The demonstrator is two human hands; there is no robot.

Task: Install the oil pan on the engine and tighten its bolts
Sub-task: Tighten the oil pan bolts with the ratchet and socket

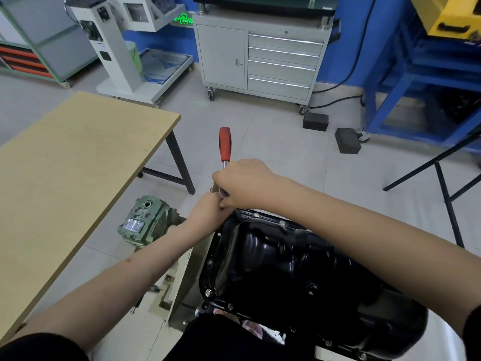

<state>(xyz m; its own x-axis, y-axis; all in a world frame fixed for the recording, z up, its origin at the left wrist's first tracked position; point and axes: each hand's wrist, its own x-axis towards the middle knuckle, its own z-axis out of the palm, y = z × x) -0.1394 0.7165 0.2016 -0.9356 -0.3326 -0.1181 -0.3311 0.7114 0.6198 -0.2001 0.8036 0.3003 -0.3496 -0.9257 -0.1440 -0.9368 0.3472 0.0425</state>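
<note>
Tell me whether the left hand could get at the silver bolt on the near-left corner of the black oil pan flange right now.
Probably yes. The left hand sits at the pan's far corner beside the right hand on the red-handled ratchet, and nothing covers the silver bolt on the black oil pan.

Oil pan (286, 261) glossy black; ratchet (224, 144) handle beyond it red with black stripe, shank silver; gearbox (145, 222) left of pan chipped green; table (65, 162) pale tan; cabinet (260, 58) grey.
</note>
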